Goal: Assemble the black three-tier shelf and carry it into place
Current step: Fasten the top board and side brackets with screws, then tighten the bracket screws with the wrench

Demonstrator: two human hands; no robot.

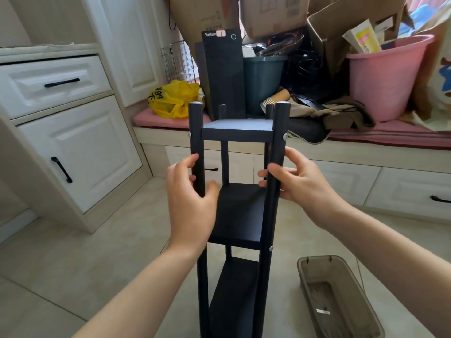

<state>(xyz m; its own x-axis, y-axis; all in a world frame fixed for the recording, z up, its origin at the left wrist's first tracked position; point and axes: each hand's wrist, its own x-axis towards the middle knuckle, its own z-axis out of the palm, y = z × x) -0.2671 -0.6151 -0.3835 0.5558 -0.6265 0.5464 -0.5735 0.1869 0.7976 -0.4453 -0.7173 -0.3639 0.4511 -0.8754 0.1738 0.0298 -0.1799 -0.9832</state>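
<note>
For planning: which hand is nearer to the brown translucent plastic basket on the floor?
Right. The right hand grips the black shelf's right post, above the basket; the left hand is farther, at the left post.

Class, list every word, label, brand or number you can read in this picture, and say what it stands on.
"ThinkCentr": white letters atop the black computer tower; a sticker hides the end.
Yellow bag: black characters, too creased to read.
Cardboard boxes: print too blurred.
Booklet in the pink bucket: too small.
Label in the brown basket: too small.
</note>
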